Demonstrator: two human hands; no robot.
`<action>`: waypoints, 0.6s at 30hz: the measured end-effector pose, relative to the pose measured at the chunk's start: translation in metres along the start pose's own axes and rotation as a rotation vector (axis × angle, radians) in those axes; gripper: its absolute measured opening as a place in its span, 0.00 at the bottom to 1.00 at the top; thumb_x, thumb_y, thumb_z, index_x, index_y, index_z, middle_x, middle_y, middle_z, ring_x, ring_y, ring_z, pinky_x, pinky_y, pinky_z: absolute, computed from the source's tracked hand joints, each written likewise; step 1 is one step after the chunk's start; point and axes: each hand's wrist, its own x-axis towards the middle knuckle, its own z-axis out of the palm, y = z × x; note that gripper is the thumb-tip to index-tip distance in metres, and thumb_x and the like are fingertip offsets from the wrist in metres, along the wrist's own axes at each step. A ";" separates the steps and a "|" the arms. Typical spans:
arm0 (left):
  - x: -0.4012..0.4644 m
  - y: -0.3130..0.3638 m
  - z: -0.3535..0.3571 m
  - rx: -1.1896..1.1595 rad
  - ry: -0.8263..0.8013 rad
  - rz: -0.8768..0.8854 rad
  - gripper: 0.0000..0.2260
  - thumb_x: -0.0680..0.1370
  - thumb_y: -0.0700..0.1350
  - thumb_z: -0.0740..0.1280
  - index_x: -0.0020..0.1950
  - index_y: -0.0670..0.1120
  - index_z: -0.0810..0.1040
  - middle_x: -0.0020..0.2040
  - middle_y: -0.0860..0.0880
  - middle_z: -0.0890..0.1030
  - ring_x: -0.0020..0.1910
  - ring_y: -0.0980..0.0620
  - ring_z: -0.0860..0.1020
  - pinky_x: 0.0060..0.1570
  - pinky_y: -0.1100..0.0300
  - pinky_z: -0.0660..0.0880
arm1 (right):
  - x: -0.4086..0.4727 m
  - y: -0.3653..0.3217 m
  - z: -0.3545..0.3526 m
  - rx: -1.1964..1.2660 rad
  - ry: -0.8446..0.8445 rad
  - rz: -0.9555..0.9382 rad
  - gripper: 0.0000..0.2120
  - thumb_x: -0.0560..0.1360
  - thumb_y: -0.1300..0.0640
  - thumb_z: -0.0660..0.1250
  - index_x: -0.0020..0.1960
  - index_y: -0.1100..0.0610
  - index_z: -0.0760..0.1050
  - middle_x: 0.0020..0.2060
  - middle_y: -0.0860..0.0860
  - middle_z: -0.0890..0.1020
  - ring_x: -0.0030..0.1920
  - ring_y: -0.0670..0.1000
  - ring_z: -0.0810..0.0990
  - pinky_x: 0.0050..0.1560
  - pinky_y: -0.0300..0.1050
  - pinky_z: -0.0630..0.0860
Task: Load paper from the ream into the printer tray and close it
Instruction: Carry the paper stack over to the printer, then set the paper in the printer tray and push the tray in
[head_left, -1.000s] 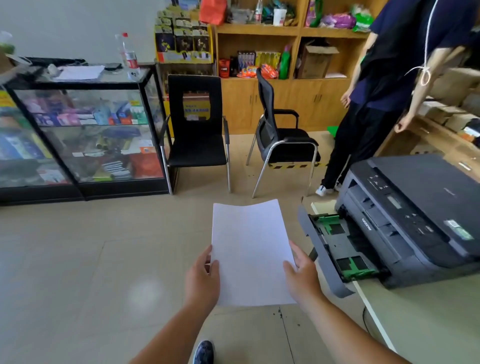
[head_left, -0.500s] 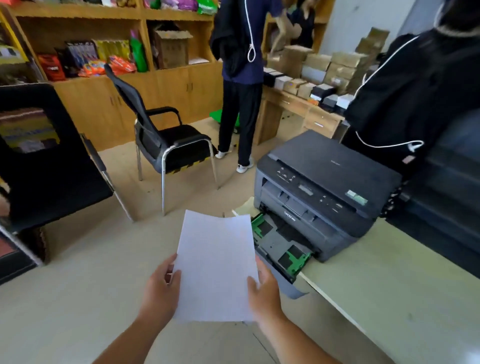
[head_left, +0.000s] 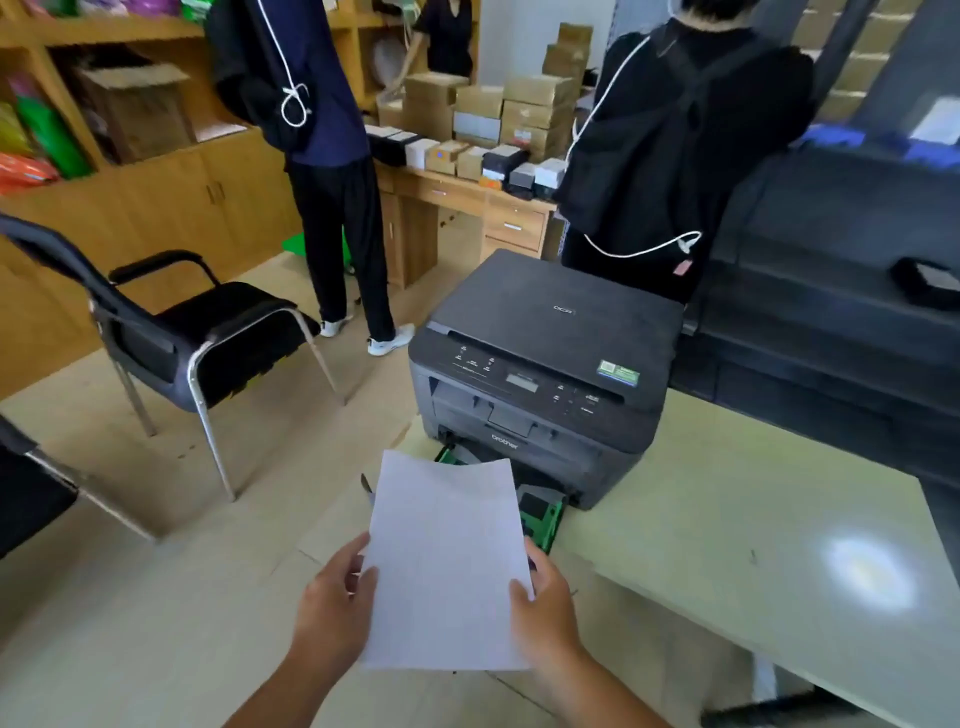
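The printer (head_left: 545, 374) front reads "brother". Its lid carries small lettering, roughly "DCP". The green sticker (head_left: 618, 373) is too blurred to read.

Small shop or office-supply store with a back-office feel. Wooden shelving (head_left: 104, 31) along the wall, stocked with colourful packaged goods (head_left: 31, 140) and a cardboard box (head_left: 135, 104). Stacked cartons and small product boxes (head_left: 498, 119) piled on a wooden desk (head_left: 467, 208). Black visitor chair (head_left: 197, 338) on tiled floor. Desktop laser printer (head_left: 545, 364) on a pale counter (head_left: 753, 519).
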 end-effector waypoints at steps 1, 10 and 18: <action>0.004 0.000 0.002 0.009 -0.017 0.009 0.17 0.78 0.42 0.66 0.65 0.57 0.76 0.47 0.51 0.83 0.43 0.51 0.81 0.46 0.51 0.77 | 0.001 0.003 0.000 0.004 0.019 0.019 0.27 0.77 0.67 0.58 0.71 0.46 0.71 0.61 0.46 0.81 0.60 0.49 0.80 0.58 0.43 0.75; 0.073 0.004 0.006 0.107 -0.294 0.111 0.17 0.79 0.44 0.65 0.68 0.51 0.75 0.48 0.49 0.82 0.45 0.51 0.80 0.45 0.55 0.74 | 0.007 0.018 0.025 0.164 0.265 0.175 0.27 0.74 0.66 0.59 0.67 0.43 0.73 0.60 0.47 0.82 0.55 0.50 0.83 0.60 0.52 0.79; 0.109 0.003 0.013 0.067 -0.427 0.134 0.17 0.79 0.41 0.66 0.68 0.48 0.76 0.50 0.50 0.83 0.46 0.51 0.81 0.48 0.55 0.77 | -0.007 -0.017 0.034 0.220 0.387 0.239 0.23 0.76 0.70 0.57 0.62 0.48 0.77 0.51 0.45 0.84 0.48 0.43 0.82 0.43 0.35 0.76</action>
